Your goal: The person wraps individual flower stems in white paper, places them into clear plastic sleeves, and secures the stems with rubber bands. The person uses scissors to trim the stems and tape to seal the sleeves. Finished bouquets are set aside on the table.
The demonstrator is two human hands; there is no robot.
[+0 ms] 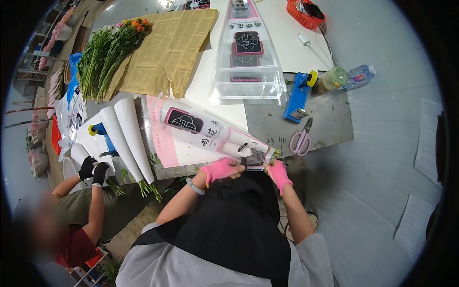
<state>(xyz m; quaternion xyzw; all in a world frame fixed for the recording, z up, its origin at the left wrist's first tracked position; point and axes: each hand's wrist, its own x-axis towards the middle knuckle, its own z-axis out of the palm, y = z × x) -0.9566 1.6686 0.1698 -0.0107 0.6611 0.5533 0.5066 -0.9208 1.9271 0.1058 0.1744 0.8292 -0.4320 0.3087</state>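
Observation:
A wrapped flower cone [215, 133] in a printed clear plastic sleeve lies slantwise before me, its green stem ends [277, 153] towards the right. Below its narrow end, my left hand [223, 169], in a pink glove with bare fingertips, is closed at one end of a clear plastic strip [255, 167] with a pink edge. My right hand [279, 174], gloved likewise, pinches the other end close to the stems. What exactly lies inside the left fingers is partly hidden. Pink-bordered sheeting [163, 143] lies under the cone's wide end.
Pink-handled scissors [300, 140] and a blue tape dispenser [297, 97] lie to the right. Flat printed sleeves [247, 84] are stacked ahead. Bunched flowers [107, 57] rest on newsprint paper [161, 53]. White paper cones [129, 138] stand left, near a co-worker's black-gloved hands [94, 171]. Drinks [335, 78] sit at right.

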